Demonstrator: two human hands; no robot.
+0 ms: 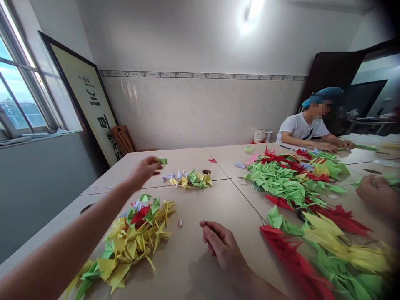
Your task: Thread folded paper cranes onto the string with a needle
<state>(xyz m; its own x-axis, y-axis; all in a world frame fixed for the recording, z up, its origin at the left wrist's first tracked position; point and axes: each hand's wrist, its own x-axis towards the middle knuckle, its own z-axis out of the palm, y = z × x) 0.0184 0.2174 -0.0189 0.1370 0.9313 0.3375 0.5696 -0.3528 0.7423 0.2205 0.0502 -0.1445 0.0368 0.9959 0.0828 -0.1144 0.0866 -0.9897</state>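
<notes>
My left hand (146,171) reaches out over the far left of the table, its fingers pinching a small green folded paper piece (163,161). My right hand (221,243) is closed low over the middle of the table. A thin needle (203,220) pokes up from between its thumb and forefinger; any thread on it is too fine to make out. Below my left forearm lies a heap of yellow paper cranes (134,241) with some green, red and pale blue ones. A short row of yellow, green and lilac paper cranes (192,180) lies between my hands, farther back.
On the right spreads a large pile of green and red folded paper (278,179), with red, green and yellow strings nearer me. A person in white (301,127) works at the far right. Another person's hand (378,193) is at the right edge. A round hole (206,171) pierces the tabletop.
</notes>
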